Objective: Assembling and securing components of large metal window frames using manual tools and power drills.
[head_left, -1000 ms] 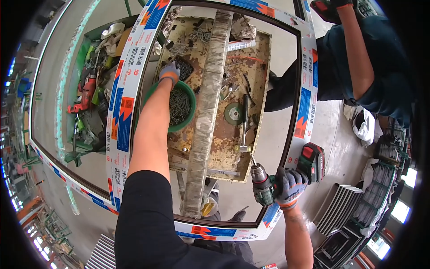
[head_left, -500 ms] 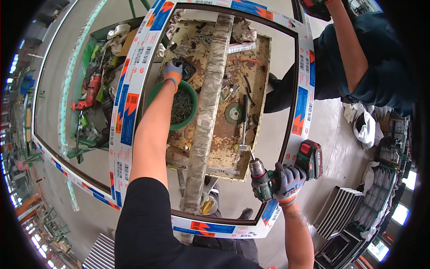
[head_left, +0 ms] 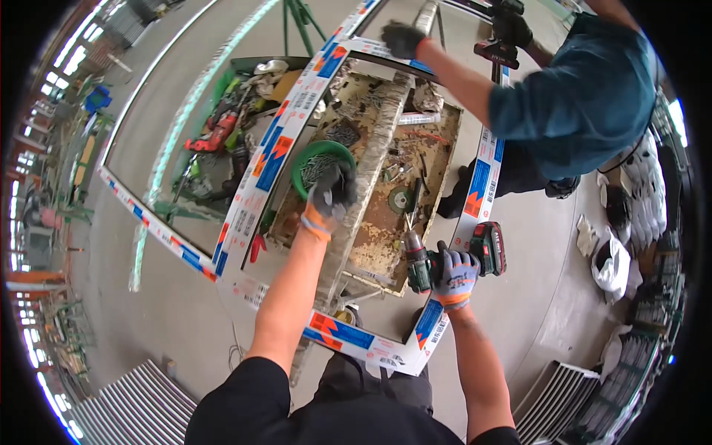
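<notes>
My right hand (head_left: 455, 278), in a grey and orange glove, is wrapped round the grip of a green and black cordless drill (head_left: 420, 268). The drill's chuck points away from me, over the near right part of a window frame (head_left: 241, 222) wrapped in printed film. My left hand (head_left: 332, 194), gloved too, hovers at the near right rim of a green tub (head_left: 299, 165) of screws. Its fingers look curled, but blur and the glove's dark side hide what they hold. Beyond the tub lies a dark heap of small screws (head_left: 343, 133).
Under the frame stands a rusty tray table (head_left: 371, 248) crossed by a wrapped beam (head_left: 374, 159), with a grinding disc (head_left: 400, 199). At left, a green bin (head_left: 182, 174) holds a red power tool (head_left: 215, 137). A co-worker (head_left: 571, 111) leans in at far right, holding another drill (head_left: 497, 52).
My left hand has come back from the dark screw heap to the tub's near side. My right hand and drill shifted slightly left and up. The co-worker's gloved hand now reaches over the far frame.
</notes>
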{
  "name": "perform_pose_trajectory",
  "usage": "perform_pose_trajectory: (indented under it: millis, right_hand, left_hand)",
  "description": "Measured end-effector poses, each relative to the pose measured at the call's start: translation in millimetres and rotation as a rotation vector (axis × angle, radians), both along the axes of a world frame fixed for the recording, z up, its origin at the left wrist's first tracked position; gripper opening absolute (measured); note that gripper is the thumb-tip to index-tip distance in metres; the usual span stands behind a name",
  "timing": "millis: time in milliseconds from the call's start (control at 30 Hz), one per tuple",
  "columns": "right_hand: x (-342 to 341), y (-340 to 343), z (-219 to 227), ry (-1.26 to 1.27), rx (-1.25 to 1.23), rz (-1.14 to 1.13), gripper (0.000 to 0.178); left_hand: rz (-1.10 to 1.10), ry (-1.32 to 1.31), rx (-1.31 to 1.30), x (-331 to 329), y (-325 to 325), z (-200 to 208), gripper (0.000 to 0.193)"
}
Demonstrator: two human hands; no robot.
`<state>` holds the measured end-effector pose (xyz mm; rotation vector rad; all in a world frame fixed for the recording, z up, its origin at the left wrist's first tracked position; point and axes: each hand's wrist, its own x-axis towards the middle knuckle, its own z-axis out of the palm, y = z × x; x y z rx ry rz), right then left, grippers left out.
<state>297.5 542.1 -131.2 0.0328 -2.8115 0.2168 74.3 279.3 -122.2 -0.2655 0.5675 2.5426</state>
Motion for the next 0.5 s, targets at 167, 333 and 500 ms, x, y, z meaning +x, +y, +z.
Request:
perform_pose_trajectory:
  millis: [167, 333, 500]
  right_hand:
    - [3, 9, -10, -0.013, -0.030, 0.019, 0.051]
    - [19, 27, -8, 0.060, -0.083, 0.113, 0.052]
    - [70, 50, 75, -0.052, -0.271, 0.472, 0.053]
  left_hand:
    - [0.047, 0.116, -0.691, 153, -32, 32, 0.030]
    - [0.236, -0.038, -0.931, 315, -53, 62, 0.016]
    - [0.459, -0.169, -0.897, 424, -60, 59, 0.017]
